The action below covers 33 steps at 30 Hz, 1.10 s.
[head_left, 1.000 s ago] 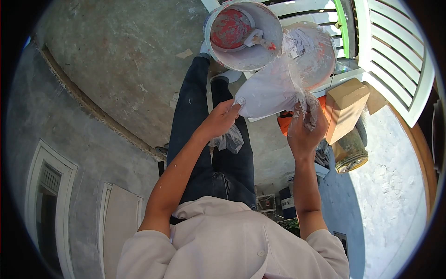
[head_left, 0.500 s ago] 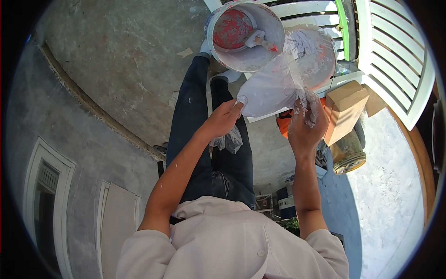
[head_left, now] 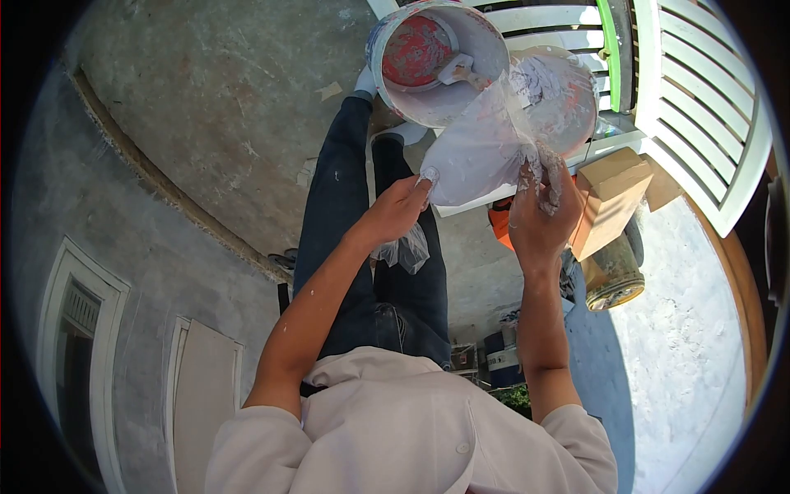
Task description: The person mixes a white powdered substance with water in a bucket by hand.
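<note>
A whitish translucent plastic bag (head_left: 473, 160), smeared with paste, stretches between my two hands. My left hand (head_left: 395, 212) pinches its near left corner, where a blob of paste sits by the fingertips. My right hand (head_left: 547, 206), coated in white paste, grips the bag's right side. Beyond the bag stands a paint-stained bucket (head_left: 490, 41), with a round red paste-smeared thing (head_left: 417, 51) and a light-coloured scraper (head_left: 455, 69) inside. The bag's far part overlaps that bucket's rim and a round paste-covered container (head_left: 572, 103) at right. Clear crumpled plastic (head_left: 409, 249) shows below my left hand.
A white slatted bench (head_left: 553, 18) stands behind the buckets, and a white slatted panel (head_left: 699, 107) is at right. A cardboard box (head_left: 609, 198) and a dirty yellowish bucket (head_left: 613, 274) sit right of my right hand. A grey wall (head_left: 156, 239) runs along the left.
The bag's upper part has shifted slightly and covers more of the scraper's reddish end. Both hands keep their hold, almost in place.
</note>
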Motion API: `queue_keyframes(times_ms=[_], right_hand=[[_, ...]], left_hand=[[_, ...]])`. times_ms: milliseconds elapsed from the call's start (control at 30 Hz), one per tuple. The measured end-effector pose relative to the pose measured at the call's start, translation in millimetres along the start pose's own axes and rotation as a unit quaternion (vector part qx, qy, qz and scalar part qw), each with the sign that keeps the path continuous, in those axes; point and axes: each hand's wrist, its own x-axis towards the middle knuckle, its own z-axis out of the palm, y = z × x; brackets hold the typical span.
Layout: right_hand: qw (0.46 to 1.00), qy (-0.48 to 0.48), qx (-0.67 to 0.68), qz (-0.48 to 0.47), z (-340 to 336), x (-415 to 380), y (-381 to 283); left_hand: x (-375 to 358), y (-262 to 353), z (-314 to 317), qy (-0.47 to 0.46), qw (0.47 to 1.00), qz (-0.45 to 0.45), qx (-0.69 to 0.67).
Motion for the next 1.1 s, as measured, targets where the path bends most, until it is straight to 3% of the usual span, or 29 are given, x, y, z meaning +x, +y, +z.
queue_keyframes(times_ms=[533,1100], right_hand=[[0.998,-0.022,-0.05,-0.027,1.8,13.3,-2.9],[0.998,-0.009,-0.014,-0.056,8.1,23.8,0.6]], left_hand=[[1.4,-3.0,0.2,-0.01,1.0,-0.015,-0.021],[1.3,-1.4,2.6,-0.004,1.0,0.004,-0.027]])
